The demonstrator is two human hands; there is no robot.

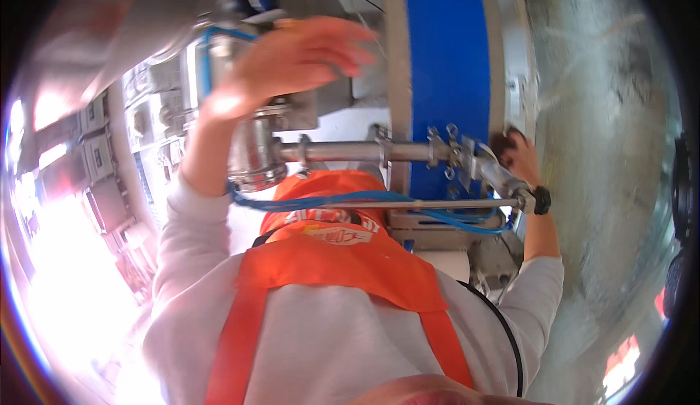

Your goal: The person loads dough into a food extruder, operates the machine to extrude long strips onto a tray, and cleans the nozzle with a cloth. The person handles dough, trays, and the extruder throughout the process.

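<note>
My left hand (299,59) is raised at the upper left, its fingers stretched out and somewhat blurred, holding nothing that I can see. Below it stands a shiny steel cylinder (257,158) of a machine, joined to a horizontal steel pipe (343,151) with clamps. The pipe crosses over a blue conveyor belt (448,55) to a steel nozzle fitting (490,170). Just past that fitting, my right hand (523,161) curls its fingers at a dark brown rounded thing (502,142) by the belt's right edge. Its kind is unclear, and the fitting covers part of the view.
A thin steel rod (430,204) with a black end knob (542,201) runs below the pipe. Blue air hoses (313,204) hang beside it. Stacked grey boxes (102,164) stand at the left. A large steel housing (146,26) is at the upper left; wet-looking floor (612,150) lies to the right.
</note>
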